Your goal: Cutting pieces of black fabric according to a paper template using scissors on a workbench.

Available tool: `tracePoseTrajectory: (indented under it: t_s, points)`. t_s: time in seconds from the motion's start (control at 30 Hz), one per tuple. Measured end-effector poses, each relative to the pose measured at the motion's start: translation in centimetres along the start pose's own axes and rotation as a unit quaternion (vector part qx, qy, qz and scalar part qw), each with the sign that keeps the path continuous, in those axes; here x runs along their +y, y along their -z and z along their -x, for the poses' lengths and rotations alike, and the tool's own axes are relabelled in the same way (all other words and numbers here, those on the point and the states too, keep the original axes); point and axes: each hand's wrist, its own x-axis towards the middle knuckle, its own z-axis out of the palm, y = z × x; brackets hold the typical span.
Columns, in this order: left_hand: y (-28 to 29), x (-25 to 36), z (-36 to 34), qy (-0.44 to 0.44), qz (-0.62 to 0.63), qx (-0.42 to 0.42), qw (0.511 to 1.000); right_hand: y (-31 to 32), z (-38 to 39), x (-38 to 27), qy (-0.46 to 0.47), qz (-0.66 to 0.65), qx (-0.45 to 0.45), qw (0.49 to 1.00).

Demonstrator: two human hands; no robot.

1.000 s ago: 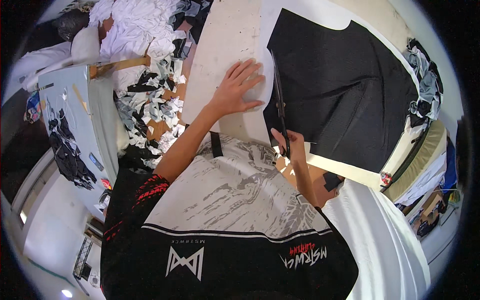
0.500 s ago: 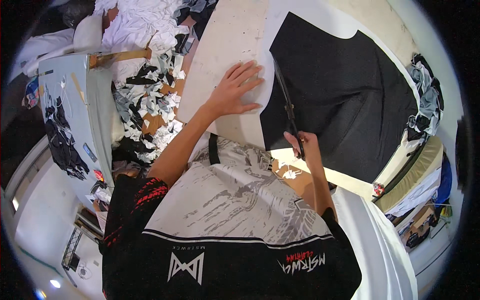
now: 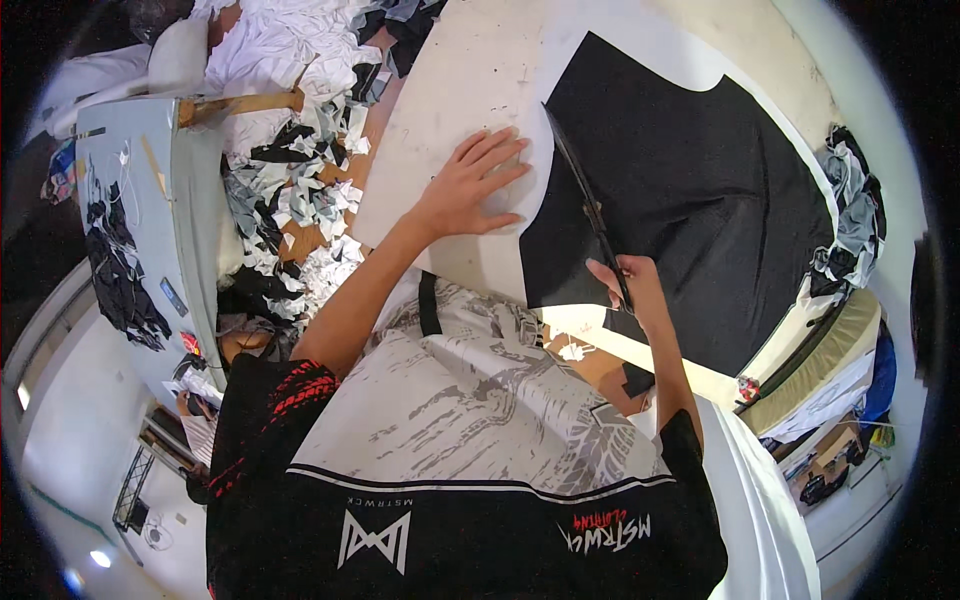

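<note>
A large piece of black fabric (image 3: 700, 190) lies flat on the pale table, with a white sheet (image 3: 610, 50) showing around its curved upper and left edges. My right hand (image 3: 638, 285) grips the handles of long black scissors (image 3: 592, 205) near the fabric's lower left part. Their blades point away from me and to the left, close to the fabric's left edge. My left hand (image 3: 475, 185) rests flat on the table and white sheet, left of the black fabric, fingers spread and holding nothing.
The pale table (image 3: 440, 90) spreads beneath the work. Many fabric scraps (image 3: 310, 215) cover the floor to the left, beside a grey-blue board (image 3: 140, 190) with black cloth on it. More bundled cloth (image 3: 850, 200) hangs along the right edge. White fabric (image 3: 750, 480) drapes at lower right.
My right hand and the scissors have shifted slightly right, and the blades tilt more to the left. A small dark scrap now shows below the table's near edge. My left hand stays put.
</note>
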Motion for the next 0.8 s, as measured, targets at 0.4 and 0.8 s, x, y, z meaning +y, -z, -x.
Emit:
tracePoseTrajectory:
  t_s: [0.4, 0.8]
  points:
    - [-0.1, 0.0, -0.5, -0.006, 0.005, 0.027, 1.0, -4.5, 0.7, 0.1, 0.052, -0.012, 0.072, 0.996]
    - [0.2, -5.5, -10.8, -0.062, -0.024, 0.074, 0.995, -13.5, 4.8, 3.4, -0.024, -0.313, 0.017, 0.949]
